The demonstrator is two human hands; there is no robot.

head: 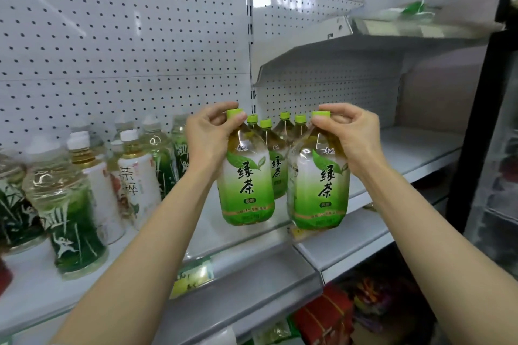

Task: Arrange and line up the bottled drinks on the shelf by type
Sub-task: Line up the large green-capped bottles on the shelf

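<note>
We note two green tea bottles at the front of the grey shelf; the left green tea bottle is held at its neck by our left hand, fingers curled about the green cap; the right green tea bottle is pinched at its cap by our right hand; both stand upright, near each other, labels facing us; four more green-capped bottles stand just behind them; white-capped tea bottles and dark green labelled bottles stand further left; a white pegboard backs the shelf.
</note>
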